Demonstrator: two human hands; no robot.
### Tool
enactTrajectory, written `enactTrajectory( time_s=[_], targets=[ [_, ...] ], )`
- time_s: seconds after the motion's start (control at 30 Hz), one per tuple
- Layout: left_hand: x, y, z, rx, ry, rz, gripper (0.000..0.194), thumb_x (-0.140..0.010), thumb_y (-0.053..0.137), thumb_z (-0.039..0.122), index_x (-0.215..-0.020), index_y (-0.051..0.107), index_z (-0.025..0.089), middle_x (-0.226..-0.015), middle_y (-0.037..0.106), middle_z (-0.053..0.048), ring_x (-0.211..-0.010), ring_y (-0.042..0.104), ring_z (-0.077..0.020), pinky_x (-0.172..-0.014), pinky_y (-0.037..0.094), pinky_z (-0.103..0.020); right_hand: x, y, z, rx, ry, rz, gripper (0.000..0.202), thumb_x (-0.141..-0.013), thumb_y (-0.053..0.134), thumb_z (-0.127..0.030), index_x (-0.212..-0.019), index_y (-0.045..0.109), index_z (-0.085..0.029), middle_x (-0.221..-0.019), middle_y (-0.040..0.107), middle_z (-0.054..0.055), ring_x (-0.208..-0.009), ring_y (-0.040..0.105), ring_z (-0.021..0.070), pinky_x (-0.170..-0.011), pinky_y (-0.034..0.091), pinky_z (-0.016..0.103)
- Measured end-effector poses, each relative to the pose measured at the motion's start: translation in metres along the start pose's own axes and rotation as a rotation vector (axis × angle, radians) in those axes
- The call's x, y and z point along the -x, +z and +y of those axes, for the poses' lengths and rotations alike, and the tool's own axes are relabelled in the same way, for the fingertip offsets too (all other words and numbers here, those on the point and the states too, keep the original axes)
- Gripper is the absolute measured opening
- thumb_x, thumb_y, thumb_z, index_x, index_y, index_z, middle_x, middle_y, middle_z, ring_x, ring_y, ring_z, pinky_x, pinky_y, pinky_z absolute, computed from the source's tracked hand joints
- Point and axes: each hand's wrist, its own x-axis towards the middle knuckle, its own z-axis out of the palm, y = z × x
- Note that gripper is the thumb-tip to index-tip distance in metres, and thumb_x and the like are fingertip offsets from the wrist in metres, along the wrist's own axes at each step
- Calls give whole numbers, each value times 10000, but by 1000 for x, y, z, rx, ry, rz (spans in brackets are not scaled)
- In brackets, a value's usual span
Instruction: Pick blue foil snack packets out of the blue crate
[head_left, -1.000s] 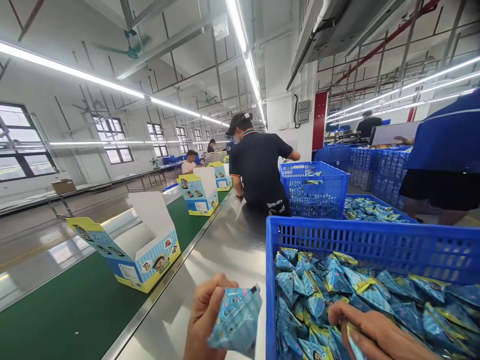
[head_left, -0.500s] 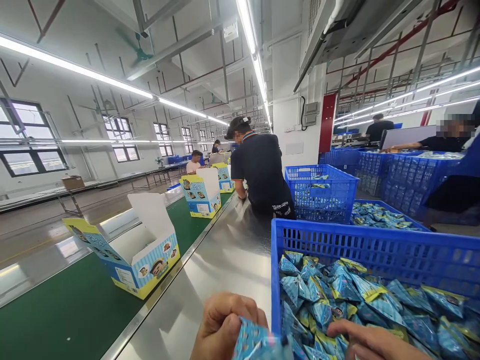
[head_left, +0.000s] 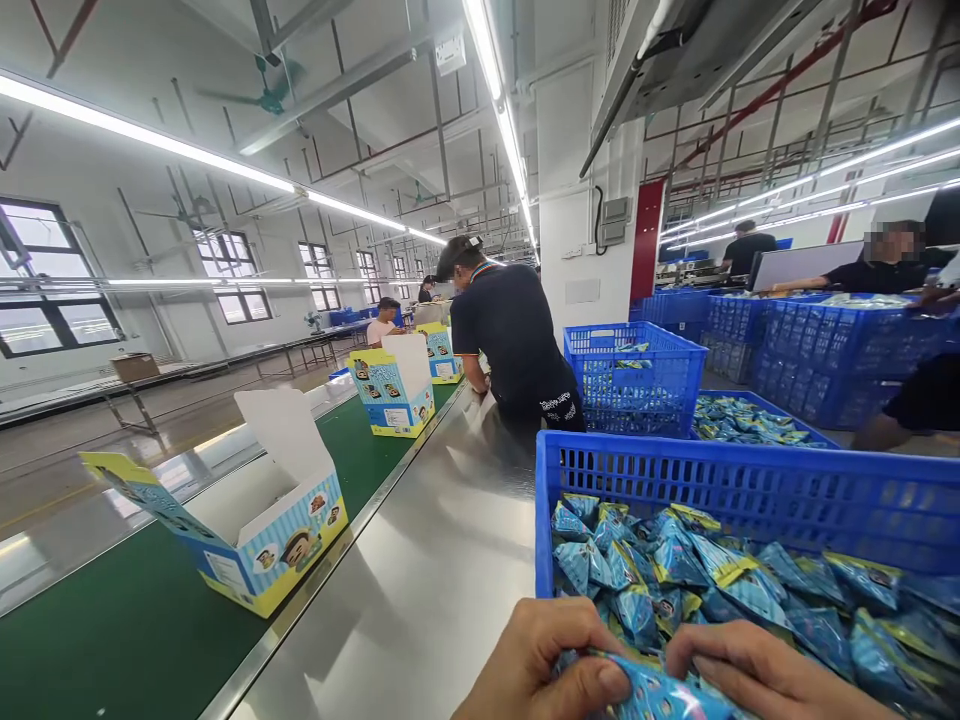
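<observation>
From the head camera, both hands meet at the bottom edge of the picture, over the near corner of a blue crate (head_left: 750,490). The left hand (head_left: 536,665) has its grip clenched on a blue snack packet (head_left: 664,697), thumb pressed on top of the wrapper. The right hand (head_left: 757,672) grasps the same packet from the other side, fingers curled over its edge. The packet lies between the two hands, just above the heap of packets (head_left: 750,590) that fills the crate, and its lower part is cut off by the frame.

The crate stands on a shiny steel tabletop (head_left: 420,590). Left of the tabletop runs a green belt (head_left: 127,640). On the belt, near the hands, sits an open carton (head_left: 247,520) with its white flap raised and cartoon faces on its blue and yellow side. Further along the belt stands a second carton (head_left: 394,390), also open, and a third one behind it.

Beyond the crate, a person in a dark shirt (head_left: 514,340) leans over the tabletop, back to the camera, beside another blue crate (head_left: 637,375). At the far right, a second person sits behind a row of stacked crates (head_left: 825,350).
</observation>
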Motion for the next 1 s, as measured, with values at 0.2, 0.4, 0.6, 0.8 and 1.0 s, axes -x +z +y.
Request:
enactTrajectory(
  time_s=[0.2,0.4,0.6,0.8,1.0],
  targets=[
    [2,17,-32,-231,17,-74,660,-971,718,840,-997,919,212,-1277,721,-165,-1160,722,-322,-1038,585,-429,-4,-9,-34,-27,-40,-22,570,-1061,531,-765,-1031,894,-326,-931,844,62,-887,796,308,-839,678,368],
    [14,27,-43,-239,-170,-164,462,-923,837,774,-1134,938,375,-1616,657,-70,-1365,708,-367,-1243,518,-475,-2,-17,-62,-201,53,-112,776,-940,548,-986,-1086,898,-308,-1127,854,131,-1122,778,413,-1031,651,504],
    [8,20,-22,-241,-70,-224,599,-1028,655,781,-1028,905,237,-1436,784,-165,-1352,753,-374,-1202,559,-460,-1,-16,-75,-559,128,-352,636,-1052,591,-860,-1182,738,-254,-932,733,38,-804,707,222,-736,568,313],
    [9,17,11,-305,-106,-222,325,-1104,641,440,-959,809,203,-1385,799,-166,-1280,783,-328,-1113,585,-389,-22,-55,-32,199,116,-178,543,-1090,356,-681,-1182,635,-224,-1015,750,118,-908,736,319,-852,601,445],
    [8,17,12,-306,-166,-242,298,-1120,592,388,-904,714,224,-1309,804,-143,-1342,738,-312,-1099,564,-359,-14,-75,23,518,270,-253,238,-834,727,-455,-826,602,-252,-852,708,119,-907,735,399,-834,562,485]
  ],
)
